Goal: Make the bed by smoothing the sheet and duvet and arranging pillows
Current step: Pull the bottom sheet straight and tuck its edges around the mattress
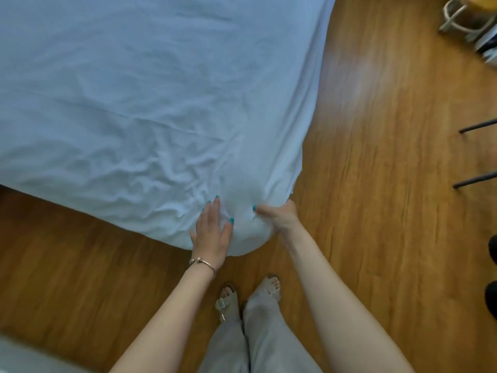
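A pale blue-white sheet (150,98) covers the bed, wrinkled most near the corner closest to me. My left hand (212,232) lies flat on the sheet at that corner, fingers straight and spread, a bracelet on its wrist. My right hand (279,215) grips the sheet at the right side of the same corner, thumb on top and fingers curled under the fabric edge. No pillows or duvet are in view.
Wooden floor (376,157) surrounds the bed corner. My feet in sandals (250,294) stand just below the corner. Dark furniture legs (476,154) reach in from the right edge; a pale stool frame (457,17) stands at the top right.
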The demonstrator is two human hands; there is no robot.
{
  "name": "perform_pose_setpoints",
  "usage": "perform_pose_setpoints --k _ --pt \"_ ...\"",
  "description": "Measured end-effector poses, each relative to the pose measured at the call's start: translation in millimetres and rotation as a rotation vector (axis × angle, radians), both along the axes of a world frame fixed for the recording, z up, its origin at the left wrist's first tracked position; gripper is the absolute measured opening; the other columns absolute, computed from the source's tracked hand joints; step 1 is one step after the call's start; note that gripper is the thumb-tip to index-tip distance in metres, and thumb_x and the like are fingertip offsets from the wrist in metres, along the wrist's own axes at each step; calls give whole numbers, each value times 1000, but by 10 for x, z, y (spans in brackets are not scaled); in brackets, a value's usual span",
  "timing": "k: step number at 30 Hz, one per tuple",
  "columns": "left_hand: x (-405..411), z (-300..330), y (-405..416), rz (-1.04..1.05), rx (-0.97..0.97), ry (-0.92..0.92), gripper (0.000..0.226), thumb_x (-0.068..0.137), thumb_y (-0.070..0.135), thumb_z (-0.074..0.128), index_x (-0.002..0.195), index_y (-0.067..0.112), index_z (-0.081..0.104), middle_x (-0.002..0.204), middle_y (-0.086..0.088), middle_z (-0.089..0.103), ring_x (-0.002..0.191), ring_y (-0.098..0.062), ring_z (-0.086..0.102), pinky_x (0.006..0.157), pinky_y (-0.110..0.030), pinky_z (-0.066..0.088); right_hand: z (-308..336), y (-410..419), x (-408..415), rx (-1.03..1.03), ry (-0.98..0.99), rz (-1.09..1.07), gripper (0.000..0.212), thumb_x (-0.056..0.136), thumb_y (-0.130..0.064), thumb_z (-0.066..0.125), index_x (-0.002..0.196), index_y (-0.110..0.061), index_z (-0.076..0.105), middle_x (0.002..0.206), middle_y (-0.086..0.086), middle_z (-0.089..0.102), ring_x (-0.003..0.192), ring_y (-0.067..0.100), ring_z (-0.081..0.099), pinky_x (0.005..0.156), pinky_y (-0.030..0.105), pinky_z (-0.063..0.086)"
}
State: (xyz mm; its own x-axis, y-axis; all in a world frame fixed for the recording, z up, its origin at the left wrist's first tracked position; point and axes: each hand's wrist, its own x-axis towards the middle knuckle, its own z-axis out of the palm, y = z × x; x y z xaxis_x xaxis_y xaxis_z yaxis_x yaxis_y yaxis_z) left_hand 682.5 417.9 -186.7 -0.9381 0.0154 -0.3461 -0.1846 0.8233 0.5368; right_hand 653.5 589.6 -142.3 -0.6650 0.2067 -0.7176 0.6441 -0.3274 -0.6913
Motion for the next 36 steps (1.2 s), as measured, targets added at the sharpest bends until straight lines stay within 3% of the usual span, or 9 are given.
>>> perform_pose_setpoints --k 7,13,16,19,22,26,28,32,36 --pt "281 266 -21 -6 134 -29 86 72 87 9 148 48 0 161 6 4 148 -16 -1 116 -54 11 272 -142 134 -388 142 103 58 72 5 64 127 -10 56 123 15 65 110 33 63 87 46 54" --pt "353 324 -56 -67 97 -108 73 89 64 44 149 47 6 161 7 -6 147 -18 -9 113 -55 11 247 -115 411 -453 -155 -75 45 83 -15 72 125 -5 60 119 15 68 112 34 63 98 48 49" --pt "393 370 -113 -27 110 -127 77 86 67 46 148 49 4 160 8 -12 146 -23 -16 115 -56 9 373 -130 425 -340 -175 90 38 82 -13 73 117 -5 65 113 14 70 107 32 66 100 46 48" --pt "458 435 -221 70 166 -114 82 85 66 50 144 55 -6 159 7 -15 146 -27 -16 117 -56 9 536 -156 359 -180 16 276 60 70 -6 74 127 -5 58 119 11 68 111 32 64 96 41 50" --pt "480 437 -301 80 144 -78 103 73 70 62 137 60 -18 156 5 -24 144 -30 -19 114 -62 12 703 -209 296 -277 123 401 60 71 -3 68 130 -7 56 126 12 64 115 31 61 89 37 52" --pt "471 542 -200 72 12 200 129 48 81 60 148 40 -10 159 -9 -10 144 -43 -7 104 -70 16 998 -504 43 -51 147 493 53 80 -3 73 130 -5 56 120 7 68 110 25 65 89 36 54" --pt "432 643 -139 66 -35 393 121 54 68 69 149 31 5 158 -14 8 144 -44 7 102 -72 19 1117 -683 -85 41 204 366 48 81 0 71 127 -4 58 118 10 69 106 27 66 93 42 54" --pt "216 789 -392 161 -3 564 100 55 6 83 138 26 31 139 -12 42 132 -36 40 98 -70 35 1245 -806 -255 20 261 148 53 80 -7 75 129 -7 53 119 8 67 106 28 66 94 46 53" --pt "-198 1068 -858 98 257 737 78 57 -26 53 116 24 43 115 -16 57 106 -31 58 84 -36 55 1203 -650 -352 282 301 46 80 81 -25 77 139 -5 25 135 12 47 120 28 52 100 42 49"
